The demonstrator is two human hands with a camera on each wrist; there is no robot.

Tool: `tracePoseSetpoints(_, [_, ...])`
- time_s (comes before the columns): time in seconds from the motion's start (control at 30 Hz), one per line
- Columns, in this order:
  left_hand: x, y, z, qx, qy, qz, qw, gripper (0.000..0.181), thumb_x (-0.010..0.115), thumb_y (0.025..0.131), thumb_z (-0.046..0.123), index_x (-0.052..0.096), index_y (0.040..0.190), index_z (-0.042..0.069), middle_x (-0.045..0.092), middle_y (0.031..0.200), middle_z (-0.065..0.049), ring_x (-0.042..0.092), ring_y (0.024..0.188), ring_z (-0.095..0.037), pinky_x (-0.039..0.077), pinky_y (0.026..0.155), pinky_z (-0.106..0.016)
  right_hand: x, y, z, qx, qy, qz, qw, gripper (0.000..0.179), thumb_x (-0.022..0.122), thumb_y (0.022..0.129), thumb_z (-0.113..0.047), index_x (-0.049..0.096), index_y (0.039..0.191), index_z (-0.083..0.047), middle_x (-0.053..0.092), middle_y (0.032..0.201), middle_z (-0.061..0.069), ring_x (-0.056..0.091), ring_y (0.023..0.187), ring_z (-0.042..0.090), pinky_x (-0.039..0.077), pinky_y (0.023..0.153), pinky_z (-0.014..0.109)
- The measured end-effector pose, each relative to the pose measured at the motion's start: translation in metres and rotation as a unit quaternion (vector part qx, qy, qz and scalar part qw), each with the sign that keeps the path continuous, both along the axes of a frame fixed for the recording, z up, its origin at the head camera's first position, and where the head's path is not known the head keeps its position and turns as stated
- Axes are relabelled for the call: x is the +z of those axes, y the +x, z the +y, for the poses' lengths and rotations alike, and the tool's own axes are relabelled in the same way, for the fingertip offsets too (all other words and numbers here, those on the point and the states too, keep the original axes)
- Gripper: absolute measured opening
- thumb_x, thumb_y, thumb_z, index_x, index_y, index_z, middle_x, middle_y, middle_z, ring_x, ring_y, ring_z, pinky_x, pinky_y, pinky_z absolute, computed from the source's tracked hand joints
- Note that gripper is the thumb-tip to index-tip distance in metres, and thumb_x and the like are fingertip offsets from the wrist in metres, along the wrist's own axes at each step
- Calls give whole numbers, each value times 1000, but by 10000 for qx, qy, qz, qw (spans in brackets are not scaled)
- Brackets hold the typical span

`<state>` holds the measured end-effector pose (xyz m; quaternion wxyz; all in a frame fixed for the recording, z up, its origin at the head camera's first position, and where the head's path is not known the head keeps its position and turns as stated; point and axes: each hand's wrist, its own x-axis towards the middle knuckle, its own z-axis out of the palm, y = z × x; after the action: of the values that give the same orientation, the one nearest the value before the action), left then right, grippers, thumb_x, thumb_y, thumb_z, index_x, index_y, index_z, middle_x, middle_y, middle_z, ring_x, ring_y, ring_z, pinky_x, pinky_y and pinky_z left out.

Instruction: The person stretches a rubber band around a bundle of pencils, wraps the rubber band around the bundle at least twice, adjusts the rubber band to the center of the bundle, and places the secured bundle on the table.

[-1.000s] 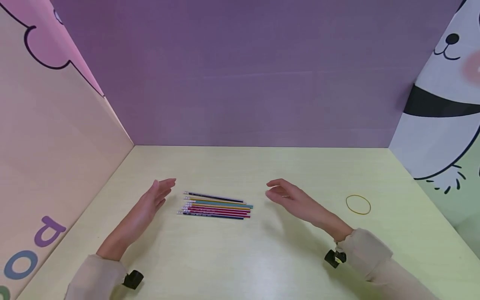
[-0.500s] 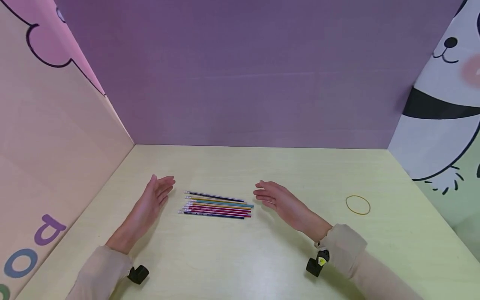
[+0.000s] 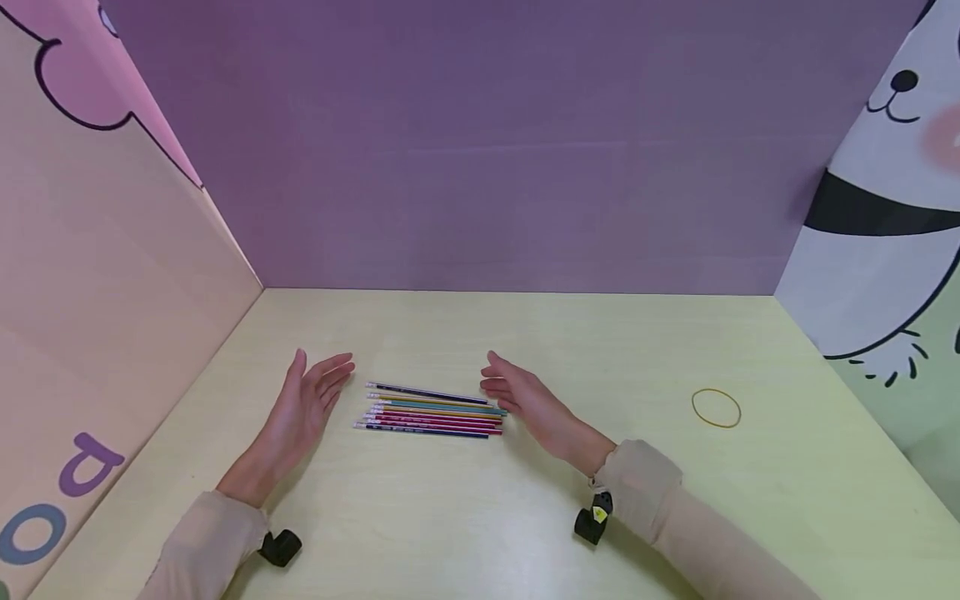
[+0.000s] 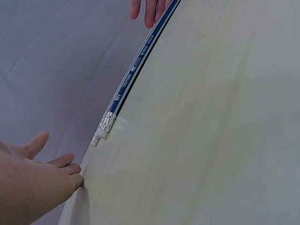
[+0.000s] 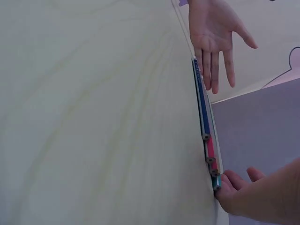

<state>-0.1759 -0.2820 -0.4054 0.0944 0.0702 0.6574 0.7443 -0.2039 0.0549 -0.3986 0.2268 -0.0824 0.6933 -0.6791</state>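
With left hand (image 3: 302,406) and right hand (image 3: 534,407) empty, fingers relaxed, we likely needed even inward pressure on the centre-frame pencils (image 3: 437,421)

Down in the lower left corner, the person's left hand (image 4: 37,185) has its thumb raised and its fingers stretched toward, but apart from, the eraser end of a dark blue pencil (image 4: 139,61) with white lettering; the end of a second pencil (image 4: 94,141) pokes out just behind. The blue one slants up across the pale tabletop (image 4: 211,117) to the right hand (image 4: 150,11), whose fingers hang beside it, whether touching I can't tell, against a greyish-purple wall (image 4: 56,61).
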Motion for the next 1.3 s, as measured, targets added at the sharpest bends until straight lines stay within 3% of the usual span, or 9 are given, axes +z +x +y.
tracePoseSetpoints(0.27, [-3, 0, -3, -184, 311, 40, 9993, 82, 10, 102, 64, 17, 156, 1, 13, 161, -18, 6, 152, -30, -1, 123, -38, -1, 0, -14, -52, -53, 15, 10000, 75, 47, 99, -59, 44, 144, 1, 49, 146, 14, 43, 138, 28, 27, 119, 42])
tracePoseSetpoints(0.43, [-1, -1, 4, -303, 380, 28, 9988, 81, 11, 103, 61, 17, 154, -1, 13, 161, -19, 7, 151, -31, -2, 123, -40, -3, -1, -11, -120, -254, -66, 9996, 69, 45, 102, -52, 43, 143, 4, 50, 145, 16, 44, 137, 29, 26, 119, 41])
tracePoseSetpoints(0.7, [2, -1, 15, -266, -174, 138, 9994, 82, 13, 104, 61, 12, 155, -4, 8, 162, -24, 5, 152, -33, -3, 122, -46, -8, -4, -20, -408, -745, -110, 9963, 65, 43, 104, -47, 43, 142, 6, 48, 147, 19, 44, 138, 30, 26, 119, 40])
tracePoseSetpoints(1.0, [3, 0, 17, -154, -663, -15, 9977, 81, 21, 104, 61, 16, 156, -1, 14, 163, -22, 7, 152, -31, 1, 123, -46, -12, 1, -32, -595, -1007, -61, 9931, 63, 44, 104, -46, 44, 141, 5, 47, 146, 19, 43, 137, 30, 24, 120, 38])
tracePoseSetpoints(1.3, [2, 3, 19, -82, -1012, 78, 9948, 79, 23, 105, 58, 19, 154, -3, 18, 161, -22, 12, 151, -32, 4, 123, -46, -11, 4, -31, -1287, -1432, -106, 9812, 56, 49, 102, -39, 51, 134, 7, 50, 145, 21, 45, 137, 28, 26, 119, 38])
